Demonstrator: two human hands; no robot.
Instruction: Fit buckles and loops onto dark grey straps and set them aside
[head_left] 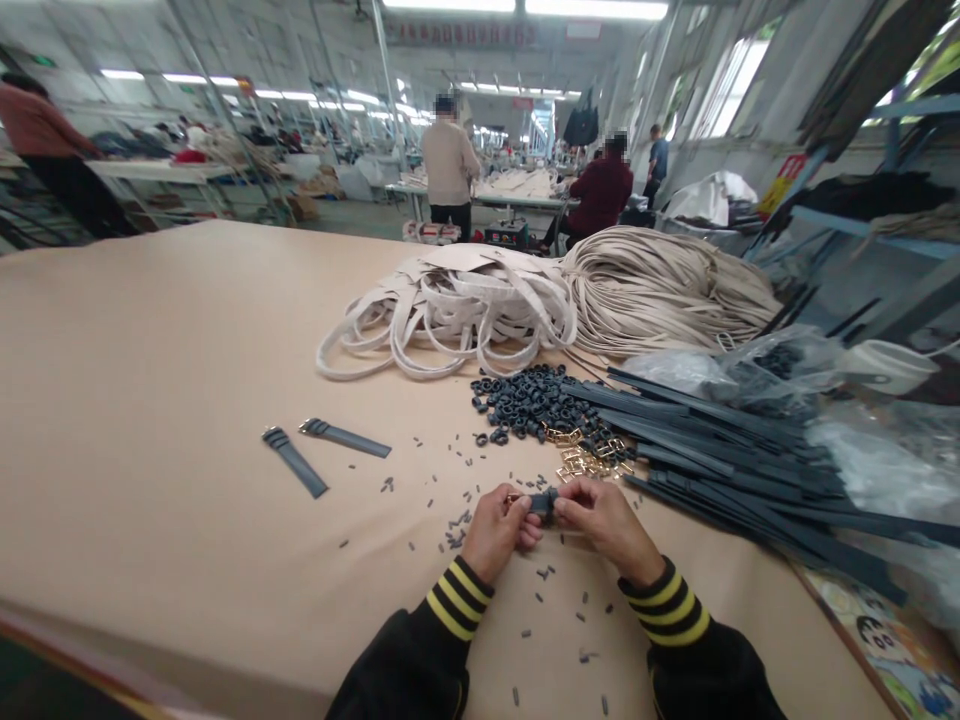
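left hand (501, 522): I'm gripping the strap (539, 504), likely steadying it | right hand (604, 520): I'm pinching its other end | loops (526, 398), buckles (586, 462): lying near, probably for easy reach

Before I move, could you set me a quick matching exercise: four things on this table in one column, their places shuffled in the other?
Things
1. Gold buckles
2. Dark piece
3. Two short dark straps
4. Bundle of thin pale strips

Places
A. Off to the left, well apart from the left hand
B. Directly right of the pale looped bands
C. Beside the heap of small dark rings, beyond the right hand
D. Held by the fingers of both hands

Pairs: 1-C, 2-D, 3-A, 4-B
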